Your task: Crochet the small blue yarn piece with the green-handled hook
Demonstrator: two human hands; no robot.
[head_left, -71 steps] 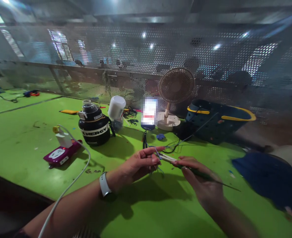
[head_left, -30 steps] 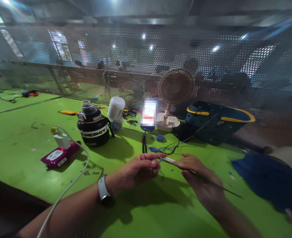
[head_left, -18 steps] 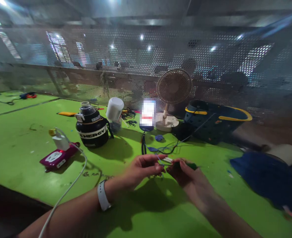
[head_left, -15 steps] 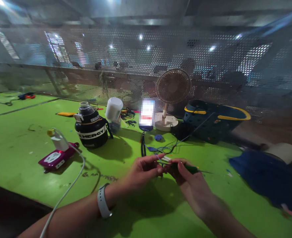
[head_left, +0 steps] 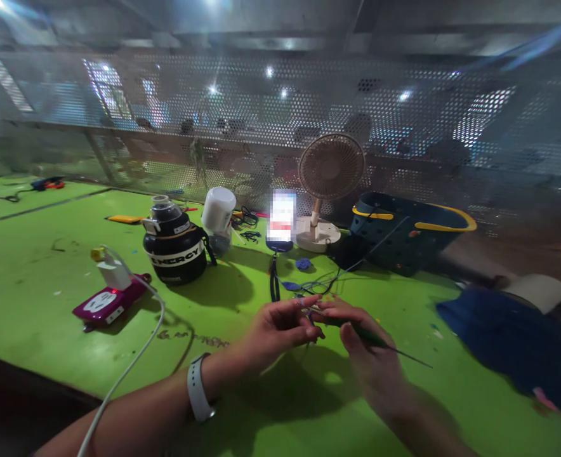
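Observation:
My left hand (head_left: 273,330), with a white watch band on its wrist, is closed in a pinch on light blue yarn (head_left: 301,301) that loops over its index finger. What it pinches is small and partly hidden. Close by, my right hand (head_left: 373,362) grips a green-handled crochet hook (head_left: 370,336), its thin metal shaft pointing right and down. The fingertips of both hands nearly meet over the green table (head_left: 242,406). Just beyond them lie a small blue crocheted piece (head_left: 303,263) and a flat blue piece (head_left: 290,286) among yarn strands.
A phone (head_left: 281,219) with a lit screen stands before a fan (head_left: 330,168). Right of it sits a dark basket (head_left: 399,238) with yellow handles. A black jug (head_left: 173,244), white bottle (head_left: 218,209) and purple power strip (head_left: 109,308) stand left. Dark blue cloth (head_left: 509,349) lies right.
My right hand has turned, so the hook's shaft now slants down to the right and shows more length. Its fingers are more stretched towards my left hand, which has barely moved.

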